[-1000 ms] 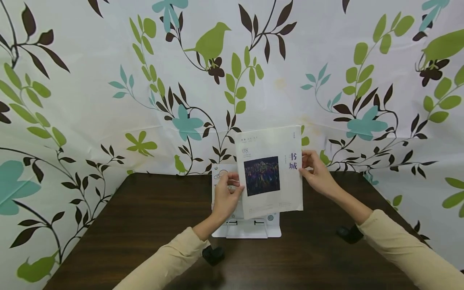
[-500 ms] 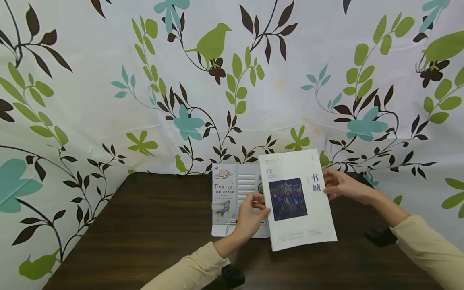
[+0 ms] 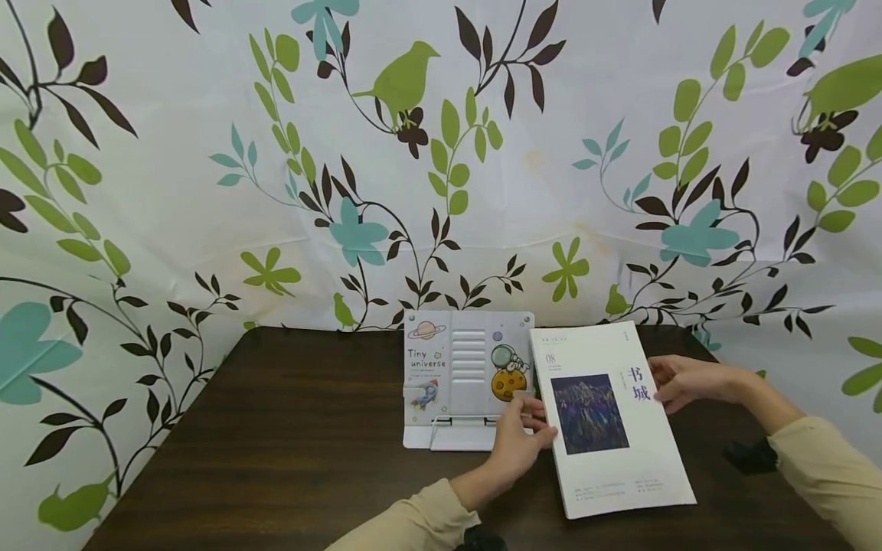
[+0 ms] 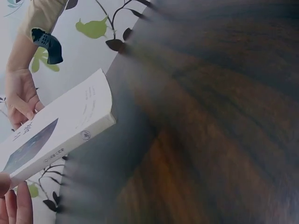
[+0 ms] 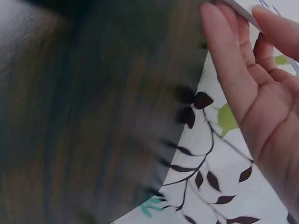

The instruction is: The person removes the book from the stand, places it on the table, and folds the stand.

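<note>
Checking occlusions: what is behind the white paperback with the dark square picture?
The right hand has fingers behind the white paperback; dark brown wooden table shows past the book's sides. The rest behind it is covered.

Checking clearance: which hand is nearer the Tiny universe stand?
Left. The left hand, pinching the book's left edge, appears at the stand's lower right corner; the right hand is farther off, across the book, holding its right edge.

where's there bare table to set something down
The widest bare patch of wood-grain table lies left of the Tiny universe book stand, with the patterned cloth behind. A smaller one lies in front of the stand, bordered by the left sleeve. Right of the stand is crowded: left grip and right grip hold the white paperback there.
</note>
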Available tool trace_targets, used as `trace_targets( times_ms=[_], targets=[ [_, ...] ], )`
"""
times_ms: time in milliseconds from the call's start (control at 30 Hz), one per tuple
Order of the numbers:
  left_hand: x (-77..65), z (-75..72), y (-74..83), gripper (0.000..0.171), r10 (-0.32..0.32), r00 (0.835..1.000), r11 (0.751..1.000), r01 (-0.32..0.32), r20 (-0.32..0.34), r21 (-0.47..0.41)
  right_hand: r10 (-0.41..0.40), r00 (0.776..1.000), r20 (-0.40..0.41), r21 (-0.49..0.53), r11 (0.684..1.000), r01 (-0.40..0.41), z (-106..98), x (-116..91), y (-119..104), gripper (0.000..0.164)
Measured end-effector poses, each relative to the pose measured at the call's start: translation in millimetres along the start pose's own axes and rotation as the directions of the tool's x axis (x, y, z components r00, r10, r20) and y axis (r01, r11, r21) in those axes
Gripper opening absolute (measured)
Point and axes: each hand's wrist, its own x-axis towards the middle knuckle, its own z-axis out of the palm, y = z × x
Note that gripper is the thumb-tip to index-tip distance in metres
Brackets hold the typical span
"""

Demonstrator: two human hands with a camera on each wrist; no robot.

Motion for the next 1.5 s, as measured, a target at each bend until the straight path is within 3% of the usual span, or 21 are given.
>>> trace_targets(
  times_ms=[233,467,667,1033,1500],
  targets=[
    [0.5,16.2,-12.1,0.031,-0.078,0.996,0.992,0.081,0.041,-0.101,0.040,0.999,0.026,0.058,0.997,-0.041,-3.9,-4.5,22.2,0.052],
    [5.0,21.2,-23.7,0.031,-0.139,0.990,0.988,0.139,0.012,-0.065,0.039,0.999,0.025,0.087,0.995,-0.041,-0.6,-1.9,39.2,0.040],
    [9.9,22.2,-32.4,0.032,-0.169,0.986,0.985,0.168,-0.015,-0.040,-0.010,1.000,0.001,0.055,0.998,0.010,2.4,1.7,52.2,0.040],
    [13.5,24.8,-36.2,0.040,-0.159,0.987,0.986,0.160,-0.018,0.052,-0.039,0.991,-0.124,0.028,0.999,0.042,12.0,7.8,72.1,0.051],
    [16.3,26.4,-43.3,0.039,-0.114,0.993,0.976,0.104,0.044,0.190,0.017,0.970,-0.244,-0.032,0.999,-0.025,20.1,6.5,81.2,0.055]
  ],
)
